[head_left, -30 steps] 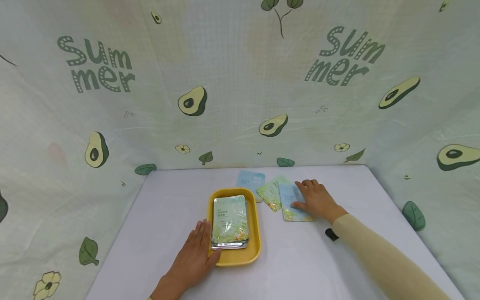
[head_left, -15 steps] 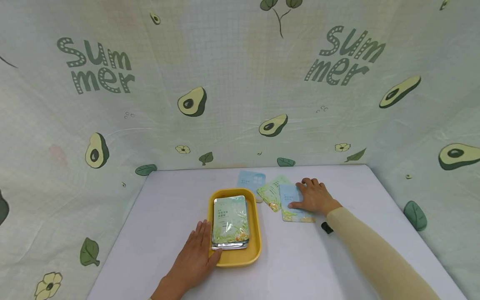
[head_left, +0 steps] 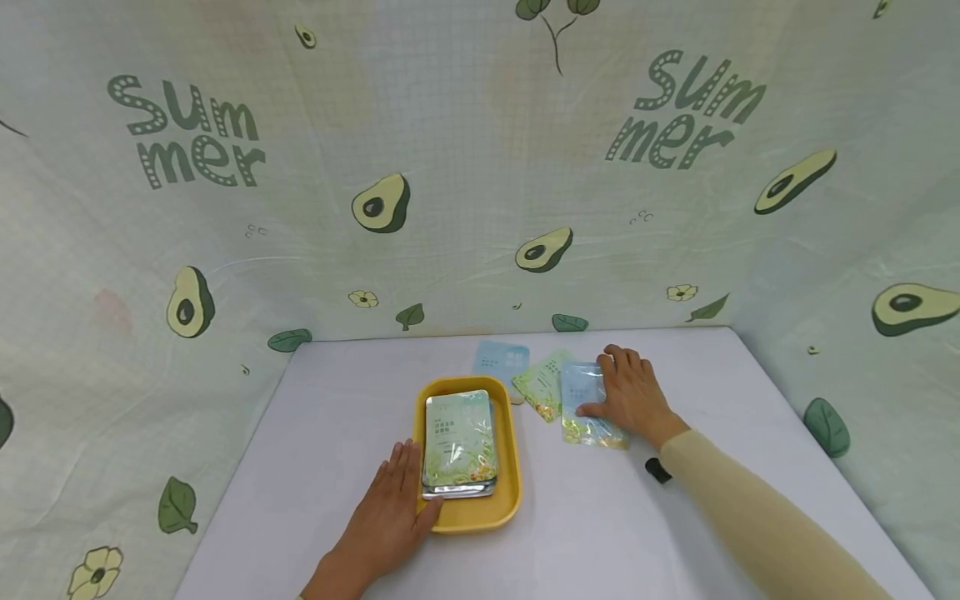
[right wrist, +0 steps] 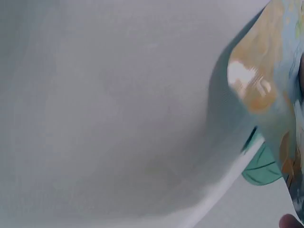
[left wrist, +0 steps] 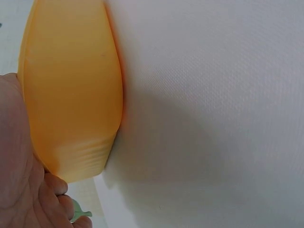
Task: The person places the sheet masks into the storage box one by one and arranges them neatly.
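My right hand (head_left: 636,398) pinches a light-blue sachet (head_left: 581,385) between thumb and fingers, right of the tray. In the right wrist view the sachet's printed corner (right wrist: 259,66) bends up off the table, casting a shadow. My left hand (head_left: 384,510) rests against the left side of a yellow tray (head_left: 474,522), fingers straight and thumb at its front rim. In the left wrist view the tray's outer wall (left wrist: 73,90) shows beside that hand. Inside the tray lies a stack of sachets with a green one (head_left: 459,437) on top; a silvery edge shows below.
A green sachet (head_left: 542,387) lies tilted just left of the held one. Behind the tray is another blue sachet (head_left: 501,358), partly overlapped. A small black object (head_left: 657,471) shows beside the right sleeve. A printed cloth (head_left: 465,150) hangs behind the white table (head_left: 345,400).
The right hand's fingers have moved slightly away from me, and the blue sachet now looks bent and lifted rather than flat. Left hand and tray stay put.
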A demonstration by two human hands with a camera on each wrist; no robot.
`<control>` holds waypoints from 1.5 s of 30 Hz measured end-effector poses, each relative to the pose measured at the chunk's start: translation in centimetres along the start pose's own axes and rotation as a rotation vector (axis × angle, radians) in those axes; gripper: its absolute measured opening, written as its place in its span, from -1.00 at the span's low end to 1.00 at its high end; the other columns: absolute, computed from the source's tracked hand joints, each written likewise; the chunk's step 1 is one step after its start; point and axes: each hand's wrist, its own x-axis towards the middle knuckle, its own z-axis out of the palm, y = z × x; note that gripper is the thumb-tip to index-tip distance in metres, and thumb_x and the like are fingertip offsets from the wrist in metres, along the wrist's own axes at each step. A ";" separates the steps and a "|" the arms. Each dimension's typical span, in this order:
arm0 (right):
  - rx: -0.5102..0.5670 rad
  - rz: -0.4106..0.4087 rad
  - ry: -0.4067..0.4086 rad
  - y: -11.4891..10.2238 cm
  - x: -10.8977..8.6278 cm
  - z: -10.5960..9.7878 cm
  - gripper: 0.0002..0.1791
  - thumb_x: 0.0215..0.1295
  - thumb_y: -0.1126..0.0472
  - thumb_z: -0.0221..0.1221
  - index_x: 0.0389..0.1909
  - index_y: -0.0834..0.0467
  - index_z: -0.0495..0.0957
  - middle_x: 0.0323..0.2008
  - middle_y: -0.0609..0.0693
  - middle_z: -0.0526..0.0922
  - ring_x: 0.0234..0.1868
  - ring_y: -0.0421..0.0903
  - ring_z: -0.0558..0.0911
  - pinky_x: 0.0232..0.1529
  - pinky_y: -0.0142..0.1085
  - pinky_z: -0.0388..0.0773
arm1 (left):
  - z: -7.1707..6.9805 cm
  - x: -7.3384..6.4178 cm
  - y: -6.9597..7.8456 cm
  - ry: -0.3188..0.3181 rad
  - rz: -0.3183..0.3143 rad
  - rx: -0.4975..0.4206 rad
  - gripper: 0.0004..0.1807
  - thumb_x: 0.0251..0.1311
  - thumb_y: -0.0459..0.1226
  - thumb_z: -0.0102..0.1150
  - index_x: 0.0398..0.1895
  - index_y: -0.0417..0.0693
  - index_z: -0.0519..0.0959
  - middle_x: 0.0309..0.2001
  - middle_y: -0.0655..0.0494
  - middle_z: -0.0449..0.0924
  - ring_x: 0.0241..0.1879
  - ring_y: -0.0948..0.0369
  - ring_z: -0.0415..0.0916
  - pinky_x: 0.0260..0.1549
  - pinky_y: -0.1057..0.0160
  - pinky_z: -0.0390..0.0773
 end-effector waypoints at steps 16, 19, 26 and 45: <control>0.190 0.045 0.233 -2.2 -1.5 -1.3 -0.26 0.19 0.02 0.55 0.24 0.16 0.37 0.18 0.44 0.34 -0.43 0.14 0.60 -0.46 -0.02 0.66 | 0.1 -0.2 -0.1 0.002 -0.003 0.003 -0.07 0.55 0.11 0.02 0.65 -0.38 0.05 0.65 -0.30 0.08 0.67 -0.15 0.00 0.58 -0.19 0.18; 0.299 0.080 0.193 -2.6 -1.6 -1.7 -0.35 0.31 0.18 0.46 0.32 0.09 0.35 0.09 0.40 0.39 -0.58 -0.01 0.53 -0.53 -0.06 0.62 | 0.1 -0.2 -0.1 0.006 0.000 0.000 -0.07 0.55 0.12 0.02 0.65 -0.38 0.05 0.65 -0.30 0.08 0.67 -0.15 0.00 0.58 -0.19 0.18; 0.491 0.227 -0.011 -2.7 -1.4 -2.7 -0.24 0.45 0.25 0.32 0.58 0.01 0.22 0.31 0.39 0.54 0.15 0.33 0.66 0.20 0.28 0.58 | -0.1 -0.3 0.0 -0.003 -0.004 -0.013 -0.07 0.56 0.13 0.00 0.66 -0.37 0.03 0.65 -0.30 0.07 0.67 -0.15 -0.03 0.59 -0.18 0.16; 0.719 0.372 -0.283 -1.6 -1.0 -2.8 -0.40 0.40 0.27 0.29 0.44 0.18 0.46 0.48 0.43 0.38 0.46 0.47 0.39 0.37 0.33 0.43 | 0.0 -0.1 0.0 -0.017 -0.011 -0.011 -0.07 0.57 0.14 -0.03 0.67 -0.35 0.01 0.66 -0.27 0.05 0.68 -0.14 -0.06 0.60 -0.18 0.15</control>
